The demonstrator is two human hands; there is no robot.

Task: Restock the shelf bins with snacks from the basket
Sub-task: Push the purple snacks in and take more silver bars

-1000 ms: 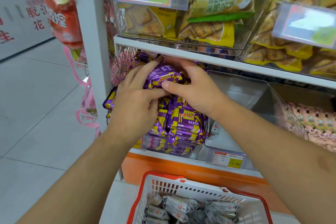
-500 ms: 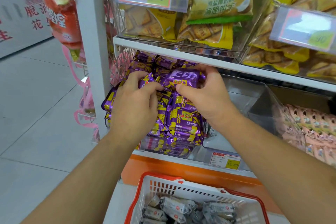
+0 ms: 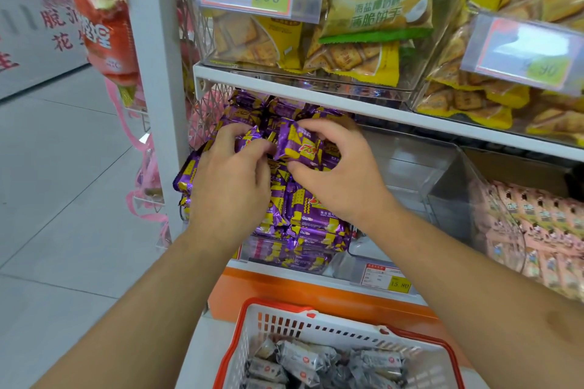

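A clear shelf bin [image 3: 284, 257] on the lower shelf is heaped with purple-and-yellow snack packets [image 3: 311, 215]. My right hand [image 3: 339, 174] pinches one purple packet [image 3: 298, 147] upright on top of the heap. My left hand [image 3: 230, 180] rests on the left of the heap, its fingertips closed on another purple packet [image 3: 249, 139]. Below, a white basket with a red rim [image 3: 316, 330] holds several silver-wrapped snacks [image 3: 303, 363].
An empty clear bin [image 3: 407, 186] sits right of the purple one, then a bin of pink packets [image 3: 537, 230]. The upper shelf [image 3: 347, 104] carries yellow cracker bags. A white upright post [image 3: 151, 73] and hanging red bags [image 3: 104, 31] stand left. Grey floor [image 3: 63, 199] stretches left.
Both hands drew back toward me from deep in the bin. My right hand turned a purple packet upright and my left fingers closed on another one.
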